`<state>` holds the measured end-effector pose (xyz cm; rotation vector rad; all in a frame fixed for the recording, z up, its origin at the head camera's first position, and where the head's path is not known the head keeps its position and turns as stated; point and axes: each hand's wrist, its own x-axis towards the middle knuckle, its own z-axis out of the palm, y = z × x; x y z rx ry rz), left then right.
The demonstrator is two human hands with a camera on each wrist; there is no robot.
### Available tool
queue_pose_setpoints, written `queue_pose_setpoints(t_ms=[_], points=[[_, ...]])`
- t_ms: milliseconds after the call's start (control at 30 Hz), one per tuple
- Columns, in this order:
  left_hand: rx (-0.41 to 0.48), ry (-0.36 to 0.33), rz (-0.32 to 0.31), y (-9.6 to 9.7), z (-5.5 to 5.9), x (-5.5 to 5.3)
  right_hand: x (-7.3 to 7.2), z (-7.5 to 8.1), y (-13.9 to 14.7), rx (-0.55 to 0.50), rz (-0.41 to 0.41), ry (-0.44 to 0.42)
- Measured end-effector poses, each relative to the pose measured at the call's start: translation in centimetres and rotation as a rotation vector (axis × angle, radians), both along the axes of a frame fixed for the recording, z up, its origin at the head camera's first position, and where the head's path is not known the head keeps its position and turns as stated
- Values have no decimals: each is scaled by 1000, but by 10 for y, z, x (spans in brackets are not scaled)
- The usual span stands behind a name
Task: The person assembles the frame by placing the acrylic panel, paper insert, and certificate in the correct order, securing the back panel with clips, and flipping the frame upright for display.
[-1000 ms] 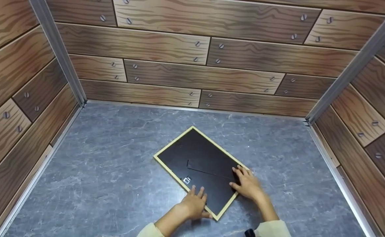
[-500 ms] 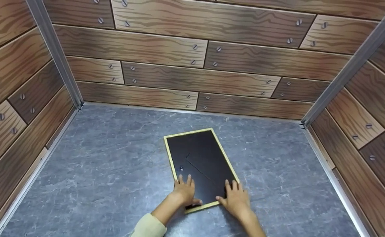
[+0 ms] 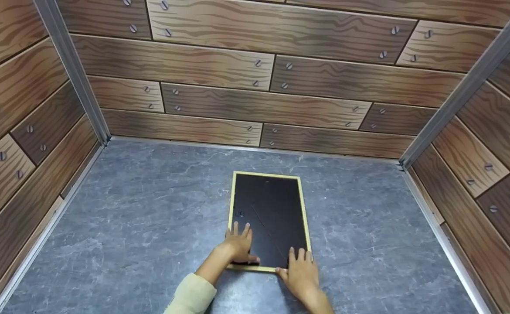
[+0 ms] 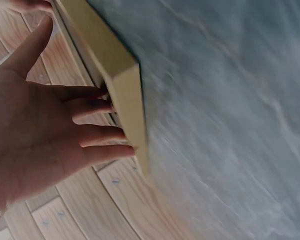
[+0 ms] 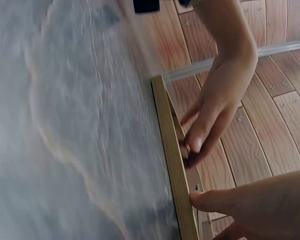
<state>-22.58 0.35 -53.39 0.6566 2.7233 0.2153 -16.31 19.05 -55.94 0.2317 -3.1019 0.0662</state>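
Note:
A picture frame [image 3: 277,209] with a thin pale-yellow border lies back side up on the grey marbled surface, its black backing board showing. My left hand [image 3: 236,246] rests on the frame's near left part, fingers spread. In the left wrist view, the fingertips [image 4: 126,150] of that hand touch the wooden border [image 4: 117,67]. At the near right corner is my right hand [image 3: 300,272], its fingers lying on the backing. The right wrist view has this hand's thumb [image 5: 210,200] against the border's outer edge [image 5: 172,155]. Neither hand is curled round the frame.
Wood-plank-patterned panels [image 3: 220,96] stand at the back and both sides, joined by grey metal corner posts [image 3: 74,69]. A metal strip [image 3: 442,240] runs along the right edge of the marbled surface [image 3: 150,209].
The picture frame has turned clockwise from a slanted position to nearly straight, its long sides running away from me. Both hands have moved with it, the right one toward me and leftward.

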Motion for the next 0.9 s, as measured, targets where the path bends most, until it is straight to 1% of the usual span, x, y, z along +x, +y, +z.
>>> queue_pose_setpoints(t_ms=[100,200,300,367,433,500,533,600,667,800,900], points=[[48,6,3,-5,-2,-7,4,1,-5,3,34,5],[84,35,12,-8,-5,-15,5,3,-8,-3,67,4],[128,62,25,-11,-8,-21,5,6,-8,-25,94,-16],[138,75,34,-12,-10,-23,3,9,-6,-63,109,-29],[126,96,41,-12,-12,-22,0,11,-3,-116,115,-40],[94,133,47,-10,-13,-16,-5,13,2,-186,110,-40],[74,150,50,-8,-13,-12,-9,13,5,-220,103,-36],[33,179,51,-3,-12,0,-17,13,10,-279,81,-27],[5,186,39,3,-9,14,-26,12,15,-316,60,-16],[-9,161,-32,14,-2,43,-43,6,20,-308,38,-17],[9,136,-69,20,0,58,-51,3,21,-284,42,-20]])
